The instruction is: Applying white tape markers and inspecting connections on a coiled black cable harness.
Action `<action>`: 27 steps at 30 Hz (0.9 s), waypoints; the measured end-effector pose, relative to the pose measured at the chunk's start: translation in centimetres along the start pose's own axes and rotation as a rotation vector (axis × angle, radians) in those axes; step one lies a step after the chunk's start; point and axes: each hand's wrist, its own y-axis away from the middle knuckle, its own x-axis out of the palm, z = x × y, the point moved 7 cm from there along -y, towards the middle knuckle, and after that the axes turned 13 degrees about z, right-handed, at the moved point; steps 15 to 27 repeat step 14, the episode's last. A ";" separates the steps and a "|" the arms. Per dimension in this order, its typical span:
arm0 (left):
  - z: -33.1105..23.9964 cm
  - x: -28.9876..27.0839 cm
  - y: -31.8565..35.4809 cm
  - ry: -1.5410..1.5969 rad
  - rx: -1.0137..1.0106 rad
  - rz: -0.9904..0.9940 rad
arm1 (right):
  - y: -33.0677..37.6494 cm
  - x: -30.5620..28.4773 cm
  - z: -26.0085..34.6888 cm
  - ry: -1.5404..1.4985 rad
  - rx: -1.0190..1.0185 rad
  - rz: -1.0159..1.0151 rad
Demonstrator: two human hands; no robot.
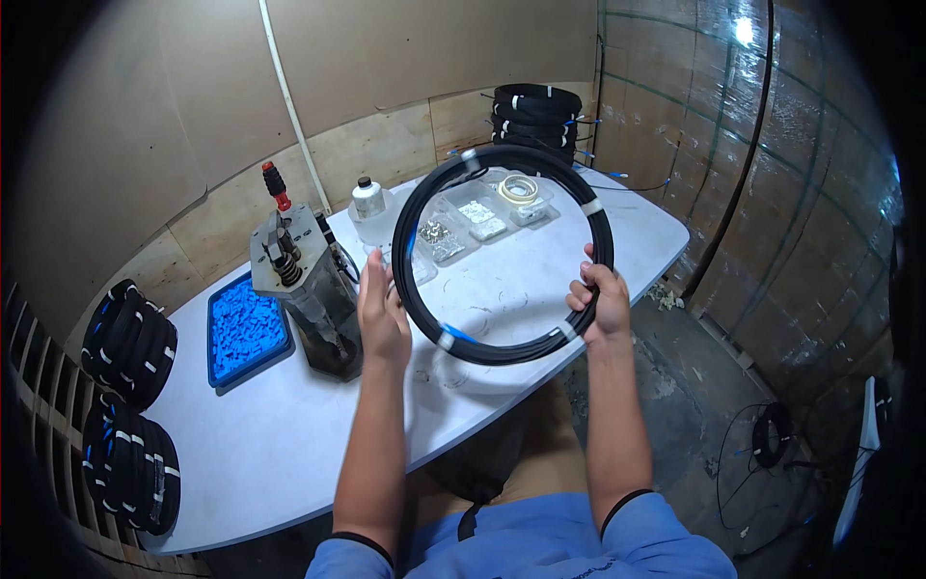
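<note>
A large coil of black cable (604, 234) is held up over the front of the table, bound with several white tape bands and showing bits of blue on its left side. My right hand (608, 301) is closed round the coil's lower right side, fingers curled over the cable. Just outside the coil's left side is my left hand (382, 318), its fingers stretched upward and its palm turned toward the ring. Whether it touches the cable I cannot tell.
A grey metal machine (313, 299) with a red-and-black handle stands left on the white table (260, 434), beside a tray of blue pieces (249, 328). Behind the coil are a white bottle (367, 198) and clear parts boxes (479, 220). Cable coils are stacked at the left (130, 463) and back (535, 106).
</note>
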 end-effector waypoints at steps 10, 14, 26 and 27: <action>4.4 3.3 3.2 0.368 -0.156 -0.402 | 3.9 4.8 -7.6 -0.230 -0.248 0.135; 2.6 0.5 2.1 0.294 -0.166 -0.247 | 0.1 2.4 -6.0 -0.251 -0.101 0.222; 2.6 0.5 2.1 0.294 -0.166 -0.247 | 0.1 2.4 -6.0 -0.251 -0.101 0.222; 2.6 0.5 2.1 0.294 -0.166 -0.247 | 0.1 2.4 -6.0 -0.251 -0.101 0.222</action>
